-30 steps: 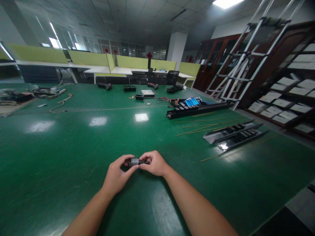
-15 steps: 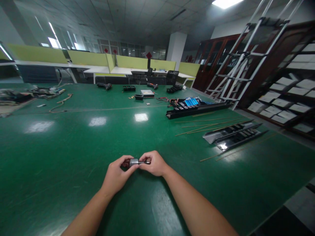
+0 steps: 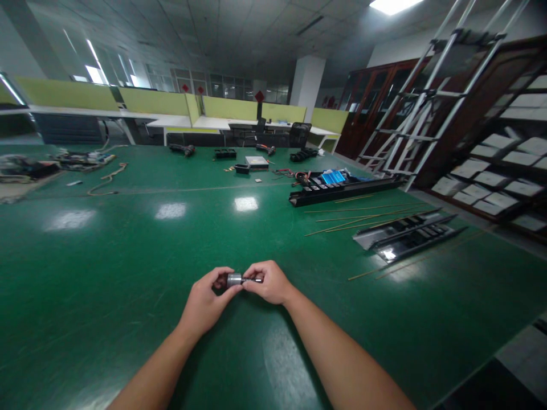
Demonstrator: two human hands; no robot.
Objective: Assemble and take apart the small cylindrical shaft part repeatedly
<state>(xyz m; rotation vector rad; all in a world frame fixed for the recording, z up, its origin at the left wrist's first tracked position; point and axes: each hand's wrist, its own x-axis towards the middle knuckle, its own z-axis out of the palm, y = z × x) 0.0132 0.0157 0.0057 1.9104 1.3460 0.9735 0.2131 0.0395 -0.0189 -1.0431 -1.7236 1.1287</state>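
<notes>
Near the front middle of the green table, both hands meet at a small metal part. My left hand [image 3: 208, 297] curls its thumb and fingers round a silver metal cylinder [image 3: 234, 279], whose left end is partly hidden by the fingers. From the cylinder's right side runs a thin dark rod [image 3: 257, 280], which looks like a drill bit. My right hand [image 3: 268, 283] pinches this rod between thumb and fingers, with its tip showing past them. The two parts lie in line, roughly level; I cannot tell whether they are joined.
Long black metal channels [image 3: 342, 191] and thin brass-coloured rods [image 3: 342, 221] lie to the right, beside shiny metal trays [image 3: 410, 236]. A white box [image 3: 256, 163] and power drills [image 3: 183, 150] sit at the far edge. Cables and circuit parts [image 3: 81, 159] are far left.
</notes>
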